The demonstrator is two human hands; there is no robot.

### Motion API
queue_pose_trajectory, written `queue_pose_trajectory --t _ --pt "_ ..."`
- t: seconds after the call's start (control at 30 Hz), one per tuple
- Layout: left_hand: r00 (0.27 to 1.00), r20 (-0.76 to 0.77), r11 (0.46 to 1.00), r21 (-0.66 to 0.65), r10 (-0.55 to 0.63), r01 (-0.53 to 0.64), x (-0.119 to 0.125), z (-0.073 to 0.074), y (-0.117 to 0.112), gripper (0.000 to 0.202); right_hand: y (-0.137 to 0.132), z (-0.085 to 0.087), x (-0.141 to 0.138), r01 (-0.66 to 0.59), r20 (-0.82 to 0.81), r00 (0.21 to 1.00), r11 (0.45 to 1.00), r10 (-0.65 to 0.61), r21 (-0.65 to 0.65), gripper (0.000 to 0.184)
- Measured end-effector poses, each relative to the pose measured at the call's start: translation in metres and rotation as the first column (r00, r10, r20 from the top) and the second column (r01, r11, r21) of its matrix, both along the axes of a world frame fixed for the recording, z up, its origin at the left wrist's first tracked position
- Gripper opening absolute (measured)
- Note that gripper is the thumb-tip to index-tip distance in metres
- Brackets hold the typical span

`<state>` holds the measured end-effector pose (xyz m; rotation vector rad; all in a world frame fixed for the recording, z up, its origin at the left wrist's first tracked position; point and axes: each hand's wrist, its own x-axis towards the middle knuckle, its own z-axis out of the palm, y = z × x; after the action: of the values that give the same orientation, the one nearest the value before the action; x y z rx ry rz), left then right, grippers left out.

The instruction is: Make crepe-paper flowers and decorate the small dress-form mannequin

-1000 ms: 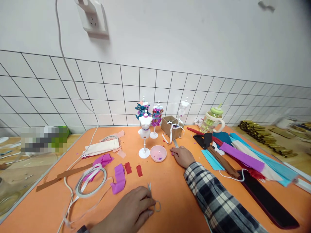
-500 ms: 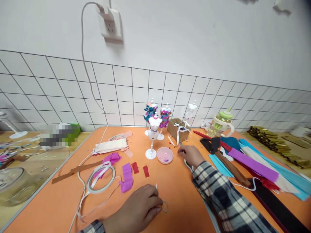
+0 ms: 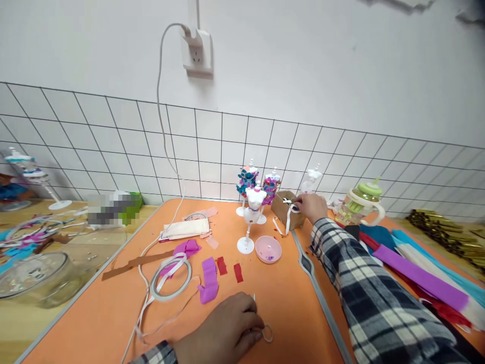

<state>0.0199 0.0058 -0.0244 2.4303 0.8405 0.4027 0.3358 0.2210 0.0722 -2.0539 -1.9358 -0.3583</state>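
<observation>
My left hand (image 3: 227,326) rests low on the orange mat with its fingers closed around small scissors; a finger loop (image 3: 272,332) and a thin tip stick out, the rest hidden. My right hand (image 3: 311,206) reaches to the small brown cardboard box (image 3: 290,215), its fingers pinched at the box's rim beside a white strip (image 3: 288,220) that hangs out. What they grip, if anything, I cannot make out. Between the hands stand a white mini dress form (image 3: 253,205) and a pink bowl (image 3: 269,249) with tiny bits inside.
Two decorated dress forms (image 3: 247,181) and a bare one (image 3: 312,178) stand behind. Left lie a tape roll (image 3: 154,288), purple (image 3: 209,280) and red scraps (image 3: 238,273), and a cable. A green-lidded cup (image 3: 356,205) and coloured paper strips (image 3: 420,277) are right.
My right hand has moved forward from the mat beside the pink bowl to the cardboard box. The left hand keeps its hold on the scissors. The view has shifted left.
</observation>
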Motion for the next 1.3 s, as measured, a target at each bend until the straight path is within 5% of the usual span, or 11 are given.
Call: queue_pose_trajectory --t 0.17,0.33,0.5,0.9,1.07,1.3 --pt "1.000 0.007 1.000 0.013 -0.006 0.006 0.000 -0.001 0.000 0.015 -0.034 -0.014 -0.011 -0.093 0.016 0.996 0.994 0.093 0.052 0.038" --pt "1.000 0.014 1.000 0.027 -0.004 0.004 0.000 -0.004 0.000 0.014 -0.075 -0.064 -0.021 -0.187 0.012 0.982 0.974 0.190 -0.125 0.024" --pt "1.000 0.006 1.000 0.031 -0.006 0.006 0.002 -0.004 0.000 0.017 -0.075 -0.096 -0.021 -0.209 -0.031 0.978 0.952 0.207 -0.224 0.044" --pt "1.000 0.004 0.999 0.020 -0.025 0.024 0.001 -0.002 0.000 0.018 -0.033 -0.104 -0.045 -0.436 -0.172 0.900 0.854 0.401 -0.283 0.041" --pt "0.999 0.038 0.999 0.033 -0.032 0.031 0.002 0.000 0.000 0.019 -0.050 -0.109 -0.031 -0.538 -0.218 0.842 0.791 0.493 -0.290 0.038" --pt "0.999 0.021 0.999 0.023 -0.029 0.029 0.003 -0.001 0.002 0.021 -0.065 -0.109 -0.023 -0.578 -0.311 0.807 0.780 0.502 -0.241 0.054"
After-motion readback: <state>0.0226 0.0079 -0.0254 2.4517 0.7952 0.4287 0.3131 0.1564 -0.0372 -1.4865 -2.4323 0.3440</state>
